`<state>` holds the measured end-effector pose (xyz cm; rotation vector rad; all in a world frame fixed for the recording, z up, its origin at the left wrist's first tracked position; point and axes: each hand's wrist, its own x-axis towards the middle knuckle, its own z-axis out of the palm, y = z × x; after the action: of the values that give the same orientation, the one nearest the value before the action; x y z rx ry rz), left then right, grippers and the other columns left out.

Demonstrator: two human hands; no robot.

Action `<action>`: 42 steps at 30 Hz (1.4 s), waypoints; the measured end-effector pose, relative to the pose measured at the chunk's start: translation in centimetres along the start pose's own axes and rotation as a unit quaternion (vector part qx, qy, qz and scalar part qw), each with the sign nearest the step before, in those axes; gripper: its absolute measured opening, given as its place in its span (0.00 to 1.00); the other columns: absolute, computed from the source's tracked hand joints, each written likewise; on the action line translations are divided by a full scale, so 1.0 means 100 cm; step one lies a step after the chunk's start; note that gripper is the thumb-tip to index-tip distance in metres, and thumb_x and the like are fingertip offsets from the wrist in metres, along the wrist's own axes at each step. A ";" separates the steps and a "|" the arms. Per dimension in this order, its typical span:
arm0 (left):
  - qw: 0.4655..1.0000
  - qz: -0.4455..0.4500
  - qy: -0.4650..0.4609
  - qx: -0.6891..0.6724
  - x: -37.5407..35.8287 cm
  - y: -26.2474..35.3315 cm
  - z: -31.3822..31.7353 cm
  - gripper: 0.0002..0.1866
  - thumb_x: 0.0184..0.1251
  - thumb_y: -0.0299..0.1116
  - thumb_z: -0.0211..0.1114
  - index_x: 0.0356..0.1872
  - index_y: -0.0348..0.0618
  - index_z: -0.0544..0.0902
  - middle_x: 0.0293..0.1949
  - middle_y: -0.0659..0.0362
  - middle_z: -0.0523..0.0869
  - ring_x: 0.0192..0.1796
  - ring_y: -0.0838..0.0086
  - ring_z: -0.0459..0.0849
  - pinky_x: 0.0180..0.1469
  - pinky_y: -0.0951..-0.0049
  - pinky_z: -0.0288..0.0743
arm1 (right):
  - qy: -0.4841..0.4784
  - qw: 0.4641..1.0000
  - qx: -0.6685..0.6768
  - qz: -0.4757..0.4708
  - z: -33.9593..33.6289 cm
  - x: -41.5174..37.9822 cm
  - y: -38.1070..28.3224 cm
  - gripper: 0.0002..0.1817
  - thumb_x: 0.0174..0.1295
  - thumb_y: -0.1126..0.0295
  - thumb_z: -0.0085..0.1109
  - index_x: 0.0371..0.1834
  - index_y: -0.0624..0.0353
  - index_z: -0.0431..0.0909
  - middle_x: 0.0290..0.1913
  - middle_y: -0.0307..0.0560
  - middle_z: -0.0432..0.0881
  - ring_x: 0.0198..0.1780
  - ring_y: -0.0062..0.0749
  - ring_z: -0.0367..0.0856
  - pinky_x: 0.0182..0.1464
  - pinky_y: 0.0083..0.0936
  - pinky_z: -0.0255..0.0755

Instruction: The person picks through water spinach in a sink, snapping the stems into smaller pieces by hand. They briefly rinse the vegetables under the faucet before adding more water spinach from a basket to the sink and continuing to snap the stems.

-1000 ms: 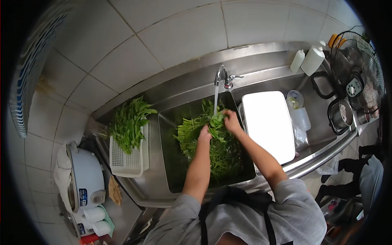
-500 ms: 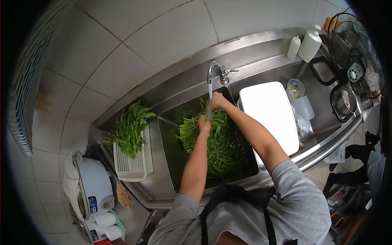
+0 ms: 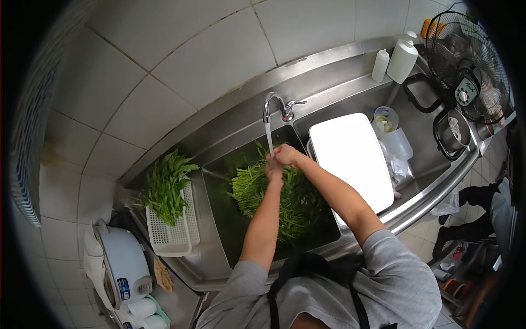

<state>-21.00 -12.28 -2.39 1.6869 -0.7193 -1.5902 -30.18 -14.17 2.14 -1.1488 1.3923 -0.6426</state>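
Water runs from the tap (image 3: 268, 107) onto my hands over the left sink basin (image 3: 219, 222). My left hand (image 3: 274, 171) is closed, with green leaves showing at its upper edge. Against it, my right hand (image 3: 287, 156) has its fingers bent and pressed together; what they hold is hidden. A large heap of leafy greens (image 3: 249, 189) with cut stems lies in the dark water beneath both hands. More leafy greens (image 3: 169, 189) rest on a white plastic basket (image 3: 170, 238) left of the basin.
A white lid or board (image 3: 350, 162) covers part of the right basin, beside a plastic tub (image 3: 386, 118). Bottles (image 3: 402, 60) and a black fan (image 3: 466, 71) stand at the back right. A rice cooker (image 3: 125, 268) sits lower left. Another person's dark-clothed legs (image 3: 471, 214) show at right.
My hands have drawn back slightly from the tap and come closer together, the right one now meeting the left. The whole view has shifted a little.
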 end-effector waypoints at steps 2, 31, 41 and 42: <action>0.997 0.030 0.053 -0.051 0.017 -0.014 0.004 0.17 0.65 0.35 0.55 0.55 0.48 0.68 0.50 0.57 0.74 0.54 0.69 0.70 0.52 0.63 0.61 | 0.098 0.994 0.001 -0.044 0.003 0.021 0.020 0.11 0.50 0.73 0.51 0.34 0.55 0.83 0.34 0.54 0.82 0.39 0.38 0.80 0.44 0.28 0.71; 0.927 0.284 0.094 -0.224 -0.044 0.038 -0.147 0.10 0.63 0.24 0.54 0.45 0.40 0.68 0.36 0.57 0.77 0.39 0.74 0.75 0.45 0.75 0.69 | -0.016 0.876 -0.198 -0.439 0.121 -0.029 -0.028 0.45 0.43 0.62 0.64 0.67 0.54 0.52 0.62 0.54 0.65 0.62 0.48 0.63 0.61 0.39 0.55; 0.731 0.460 0.216 0.456 -0.124 0.093 -0.261 0.51 0.46 0.26 0.65 0.66 0.38 0.37 0.57 0.37 0.62 0.59 0.48 0.63 0.60 0.57 0.57 | -0.068 0.659 -0.506 -0.553 0.173 -0.024 -0.152 0.38 0.42 0.69 0.63 0.60 0.61 0.58 0.41 0.50 0.76 0.47 0.42 0.72 0.48 0.36 0.63; 0.729 0.474 0.201 0.451 -0.123 0.102 -0.268 0.53 0.47 0.27 0.65 0.67 0.39 0.34 0.57 0.35 0.63 0.57 0.48 0.66 0.59 0.57 0.60 | -0.051 0.631 -0.516 -0.576 0.183 -0.025 -0.169 0.39 0.42 0.69 0.63 0.60 0.62 0.57 0.40 0.50 0.76 0.47 0.42 0.72 0.49 0.36 0.62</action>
<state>5.22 -5.61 13.28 1.6515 -1.8978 -0.0676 -8.59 -13.81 14.78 -3.0611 0.6522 -0.5500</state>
